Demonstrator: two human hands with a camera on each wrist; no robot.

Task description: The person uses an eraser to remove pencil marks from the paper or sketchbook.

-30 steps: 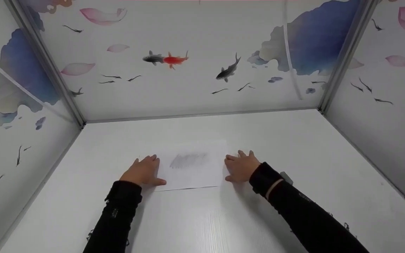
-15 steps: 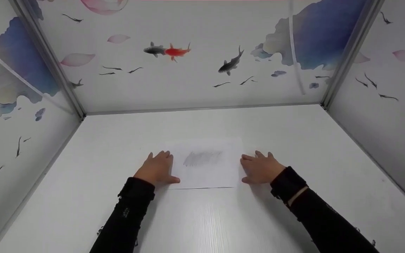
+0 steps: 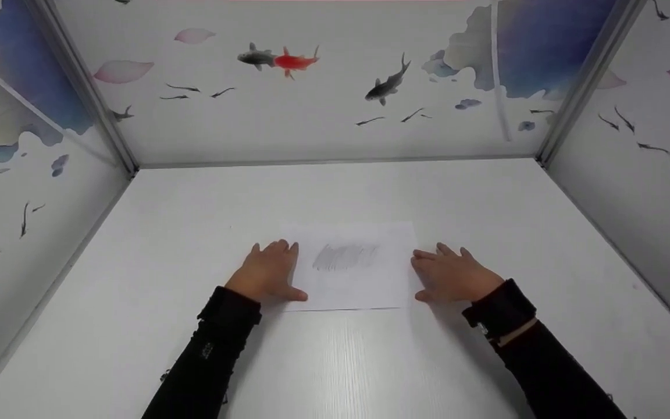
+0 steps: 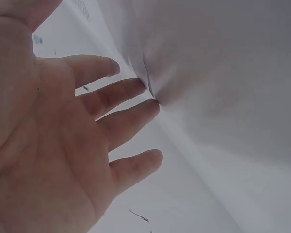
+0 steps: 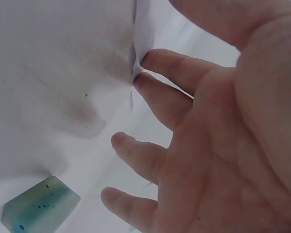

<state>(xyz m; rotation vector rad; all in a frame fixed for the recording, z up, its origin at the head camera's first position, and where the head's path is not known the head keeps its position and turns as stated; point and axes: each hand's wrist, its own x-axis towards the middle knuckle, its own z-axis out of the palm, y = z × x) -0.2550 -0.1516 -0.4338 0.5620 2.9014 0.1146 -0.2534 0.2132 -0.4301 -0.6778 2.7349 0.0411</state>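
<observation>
A white sheet of paper [image 3: 358,291] lies flat on the white table [image 3: 312,361], with grey pencil-like shading [image 3: 346,257] across its upper middle. My left hand [image 3: 268,273] is at its left edge, fingers spread and thumb over the lower left part. Across from it, my right hand [image 3: 451,276] has its fingertips at the right edge. Both wrist views show extended fingers: two fingertips [image 4: 153,106] of the left hand press at the paper's edge, and two fingertips [image 5: 143,80] of the right hand do likewise, the edge slightly puckered there.
A small pale block [image 5: 41,206] with a blue-green smear sits on the table beyond the right fingers; in the head view it is hidden. White panels [image 3: 335,128] printed with fish and petals enclose the table at the back and both sides.
Both hands and the paper between them have shifted to the right across the table. A grey item behind the right wrist earlier is out of sight in the head view. The head view has tilted down.
</observation>
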